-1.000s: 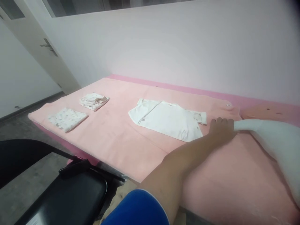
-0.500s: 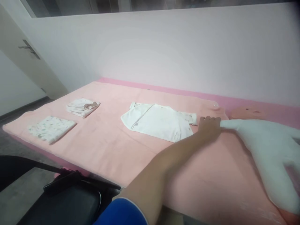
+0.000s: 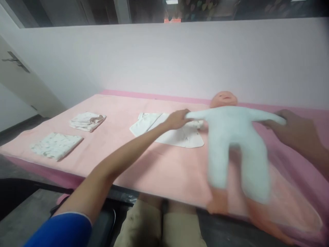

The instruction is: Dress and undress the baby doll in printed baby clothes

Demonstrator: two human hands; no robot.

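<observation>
A baby doll (image 3: pixel 231 125) with a pale cloth body is held face up over the table's right half, arms stretched sideways. My left hand (image 3: pixel 177 119) is closed around the end of one doll arm, above a small white baby shirt (image 3: pixel 191 139). Around the other arm's end my right hand (image 3: pixel 289 127) is wrapped, slightly blurred. The doll's head lies toward the wall, and its orange-toned feet point to the near table edge. My left forearm hides part of the shirt, which is spread flat.
A pink padded sheet (image 3: pixel 110 147) covers the table. Two folded cloths lie at the left: a printed one (image 3: pixel 56 145) in front and a white one (image 3: pixel 87 120) behind. A white wall (image 3: pixel 154 58) borders the far side. A black chair (image 3: pixel 101 223) stands at the near left.
The doll has moved left and is turned with its head toward the wall. My left hand has shifted left with its arm. My right hand now shows on the other arm. The view has shifted right.
</observation>
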